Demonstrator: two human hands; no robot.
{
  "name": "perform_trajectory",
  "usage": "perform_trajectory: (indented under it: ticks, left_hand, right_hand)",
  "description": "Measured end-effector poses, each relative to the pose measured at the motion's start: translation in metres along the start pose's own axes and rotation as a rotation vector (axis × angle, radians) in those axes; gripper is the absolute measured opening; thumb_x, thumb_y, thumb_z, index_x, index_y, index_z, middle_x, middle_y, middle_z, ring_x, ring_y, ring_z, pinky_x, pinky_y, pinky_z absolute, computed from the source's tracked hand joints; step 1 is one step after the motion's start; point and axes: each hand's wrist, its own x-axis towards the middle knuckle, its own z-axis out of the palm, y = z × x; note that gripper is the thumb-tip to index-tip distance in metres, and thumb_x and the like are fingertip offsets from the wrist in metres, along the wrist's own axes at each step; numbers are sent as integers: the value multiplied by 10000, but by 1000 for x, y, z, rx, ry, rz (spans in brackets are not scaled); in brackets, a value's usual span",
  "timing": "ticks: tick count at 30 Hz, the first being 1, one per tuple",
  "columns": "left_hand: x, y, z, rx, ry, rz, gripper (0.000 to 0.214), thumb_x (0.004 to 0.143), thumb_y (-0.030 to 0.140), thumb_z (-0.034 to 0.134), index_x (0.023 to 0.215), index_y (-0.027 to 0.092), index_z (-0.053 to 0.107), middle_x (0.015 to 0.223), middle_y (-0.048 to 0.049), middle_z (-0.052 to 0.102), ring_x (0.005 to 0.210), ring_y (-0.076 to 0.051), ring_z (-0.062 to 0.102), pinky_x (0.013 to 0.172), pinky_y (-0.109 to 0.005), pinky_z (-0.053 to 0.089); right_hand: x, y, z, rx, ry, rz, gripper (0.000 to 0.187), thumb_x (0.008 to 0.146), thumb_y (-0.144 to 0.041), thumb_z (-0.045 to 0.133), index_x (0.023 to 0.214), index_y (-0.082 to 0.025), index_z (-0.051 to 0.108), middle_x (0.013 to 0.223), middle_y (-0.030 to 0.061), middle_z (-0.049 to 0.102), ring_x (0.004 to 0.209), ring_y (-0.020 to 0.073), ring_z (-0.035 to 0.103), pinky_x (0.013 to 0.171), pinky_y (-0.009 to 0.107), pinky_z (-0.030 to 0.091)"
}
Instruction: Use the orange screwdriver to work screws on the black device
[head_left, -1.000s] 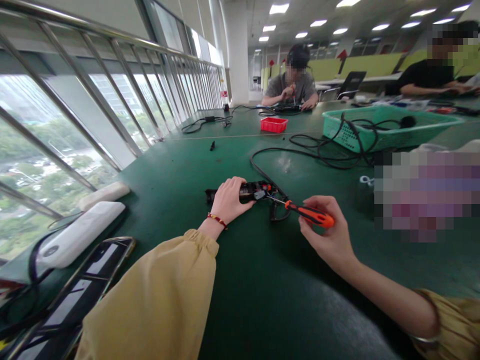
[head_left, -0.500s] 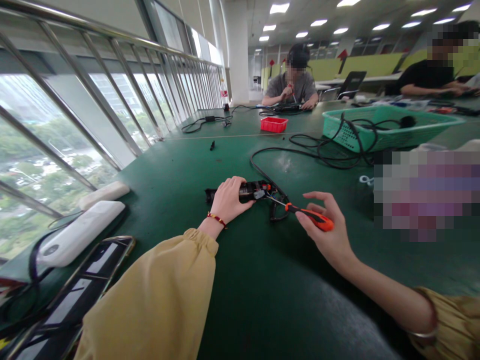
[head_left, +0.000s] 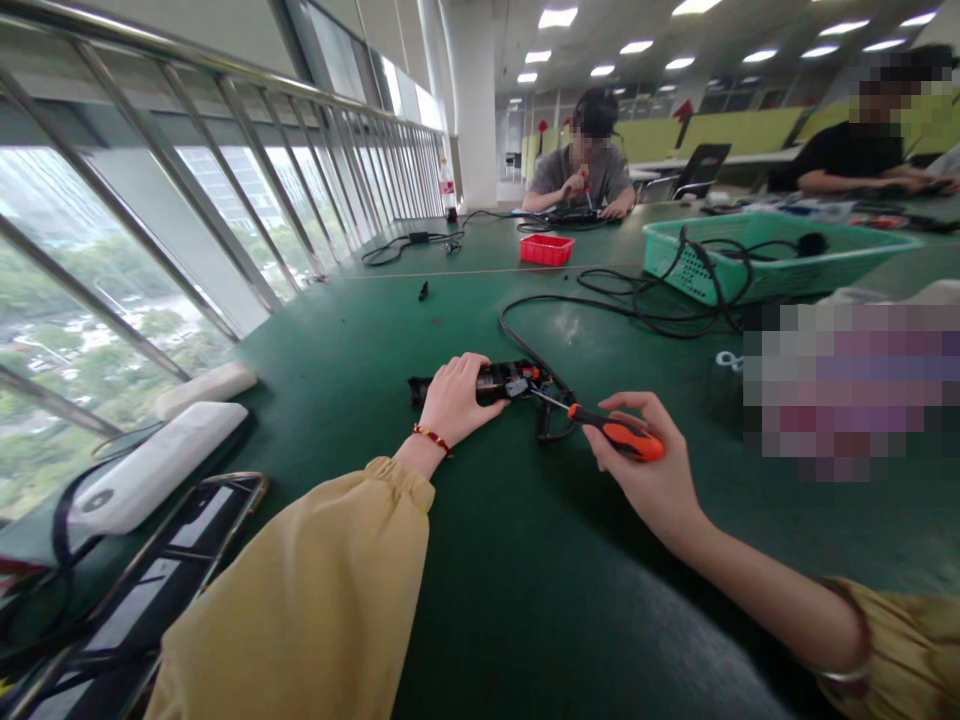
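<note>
A black opened power strip (head_left: 504,380) lies on the green table (head_left: 480,560), its coloured wires showing at the right end. My left hand (head_left: 456,398) presses down on its left half, fingers curled over it. My right hand (head_left: 651,472) is closed round an orange-handled screwdriver (head_left: 615,434), whose metal tip points left into the wired end of the strip. A black cable (head_left: 525,345) runs from the strip away across the table.
A green basket (head_left: 772,262) with cables stands at the back right, a red tray (head_left: 547,249) farther back. White power strips (head_left: 154,465) and a phone (head_left: 142,600) lie at the left by the railing. Two other people sit at the far tables.
My right hand's fingers opened off the screwdriver handle half a second ago and have now curled round it again. The left hand and the strip have stayed put.
</note>
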Motion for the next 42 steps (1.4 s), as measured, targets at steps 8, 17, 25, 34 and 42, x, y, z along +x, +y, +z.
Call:
perform_trajectory:
  ticks: [8, 17, 25, 34, 42]
  left_hand:
    - [0, -1, 0, -22, -12, -9, 413, 680, 412, 623, 980, 185, 452, 958, -49, 567, 883, -219, 524, 764, -343, 403]
    - [0, -1, 0, -20, -20, -12, 414, 686, 420, 615, 986, 185, 452, 959, -52, 566, 885, -220, 525, 763, -344, 401]
    - [1, -2, 2, -4, -51, -29, 419, 723, 476, 571, 993, 171, 474, 970, -72, 577, 893, -233, 534, 771, -362, 408]
    - [8, -1, -10, 112, -220, -5, 334, 785, 291, 480, 1077, 129, 487, 1158, -147, 542, 1072, -258, 514, 913, -390, 382]
    - [-8, -3, -47, 252, -423, -279, 202, 834, 357, 430, 919, 185, 491, 894, -95, 635, 815, -272, 618, 639, -349, 452]
  right_hand:
    - [-1, 2, 0, 49, -108, 142, 283, 760, -331, 601, 988, -225, 471, 540, -88, 464, 357, 62, 425, 368, 208, 377]
    - [1, 3, -1, 32, -68, 64, 312, 738, -313, 625, 991, -221, 469, 606, -64, 481, 476, 81, 486, 432, 206, 409]
    - [1, 5, -2, -127, -161, -80, 131, 756, -222, 574, 872, -209, 514, 803, 7, 576, 697, 137, 575, 625, 259, 466]
    - [2, 0, -1, -498, -675, -276, 345, 661, -26, 481, 937, -223, 540, 915, 46, 557, 842, 181, 536, 712, 295, 431]
    - [0, -2, -5, -449, -691, -317, 271, 707, -78, 489, 931, -230, 505, 879, 22, 565, 772, 158, 520, 694, 290, 405]
